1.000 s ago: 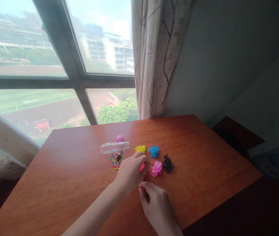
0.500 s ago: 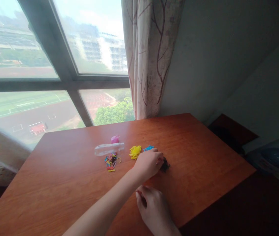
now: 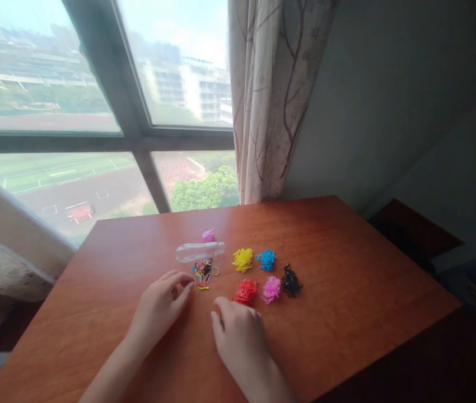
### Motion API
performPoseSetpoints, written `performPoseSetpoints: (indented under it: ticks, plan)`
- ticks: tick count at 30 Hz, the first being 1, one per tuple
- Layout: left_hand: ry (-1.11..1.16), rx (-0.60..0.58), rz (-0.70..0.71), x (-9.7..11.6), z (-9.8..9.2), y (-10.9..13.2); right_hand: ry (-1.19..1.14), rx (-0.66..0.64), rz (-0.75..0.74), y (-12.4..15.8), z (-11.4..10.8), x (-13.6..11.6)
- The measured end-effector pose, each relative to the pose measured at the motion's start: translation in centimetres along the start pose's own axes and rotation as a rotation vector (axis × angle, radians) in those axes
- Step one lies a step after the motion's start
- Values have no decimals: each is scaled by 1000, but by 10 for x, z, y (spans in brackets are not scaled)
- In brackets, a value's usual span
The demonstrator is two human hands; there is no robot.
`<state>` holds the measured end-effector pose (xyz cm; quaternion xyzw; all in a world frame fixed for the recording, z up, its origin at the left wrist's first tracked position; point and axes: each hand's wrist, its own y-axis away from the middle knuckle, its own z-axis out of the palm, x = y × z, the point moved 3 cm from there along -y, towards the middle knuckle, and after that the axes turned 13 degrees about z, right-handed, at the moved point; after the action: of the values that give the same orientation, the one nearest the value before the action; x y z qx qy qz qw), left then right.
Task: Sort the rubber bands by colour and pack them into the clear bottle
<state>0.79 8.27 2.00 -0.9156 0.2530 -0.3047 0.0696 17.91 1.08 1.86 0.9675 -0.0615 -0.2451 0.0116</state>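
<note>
Resting on the table [image 3: 347, 268], my left hand [image 3: 160, 305] has thumb and forefinger parted and empty. Its fingertips [image 3: 187, 286] lie just short of the near left edge of the mixed heap of small bands [image 3: 203, 274], not touching it. My right hand [image 3: 238, 336] sits knuckles-up nearer to me, fingers pressed together and curled under; whether they pinch anything I cannot tell. Its forefinger lies just beside the red pile [image 3: 245, 291], which lines up with the pink pile [image 3: 271, 289] and black pile [image 3: 291, 281]. Behind them are the yellow pile [image 3: 242, 259] and blue pile [image 3: 266, 259]. A clear bottle [image 3: 199, 252] lies on its side beyond the mixed heap.
</note>
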Motion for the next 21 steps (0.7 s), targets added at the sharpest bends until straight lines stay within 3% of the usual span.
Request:
performPoseSetpoints:
  ticks: [6,12,17,21]
  plan:
    - [0,13,-54,-12,3,7,205,-54,44,-28,11,-29]
    - [11,-28,-54,-9,5,9,271,-88,102,-40,14,-37]
    - [18,-48,-57,-9,6,11,201,-61,101,-39,4,-27]
    - [9,-71,-73,-10,8,11,70,24,125,-36,-17,3]
